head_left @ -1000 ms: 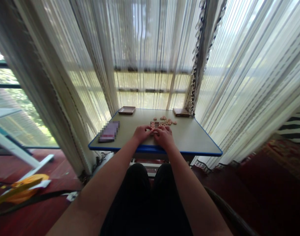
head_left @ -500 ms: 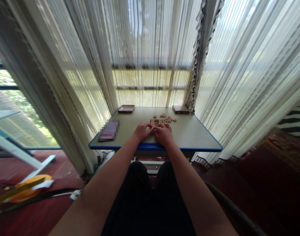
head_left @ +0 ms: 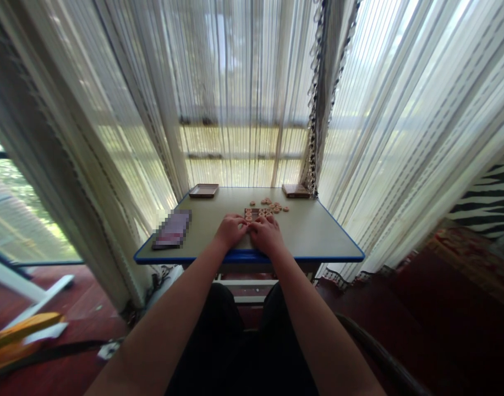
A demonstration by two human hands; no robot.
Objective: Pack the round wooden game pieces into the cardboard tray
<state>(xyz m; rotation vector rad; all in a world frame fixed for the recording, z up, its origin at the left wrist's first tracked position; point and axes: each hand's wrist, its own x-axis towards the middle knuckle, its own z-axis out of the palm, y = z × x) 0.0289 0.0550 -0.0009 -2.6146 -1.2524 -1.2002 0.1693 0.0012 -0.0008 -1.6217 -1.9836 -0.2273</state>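
Observation:
My left hand [head_left: 230,230] and my right hand [head_left: 266,232] rest side by side near the front of a grey table with a blue edge [head_left: 318,225]. Both have their fingers curled and pinched together over a small reddish board [head_left: 252,212]. What they pinch is too small to make out. Several small round tan pieces [head_left: 274,207] lie scattered just beyond the fingertips.
A flat tray [head_left: 203,190] sits at the table's far left corner and a brown box [head_left: 295,190] at the far right. A blurred-out flat item [head_left: 171,229] lies on the left of the table. Sheer curtains [head_left: 235,93] surround the table. Yellow object [head_left: 16,330] on the red floor.
The view has shifted a little to the right and down. Both hands stay together at the same spot by the small board.

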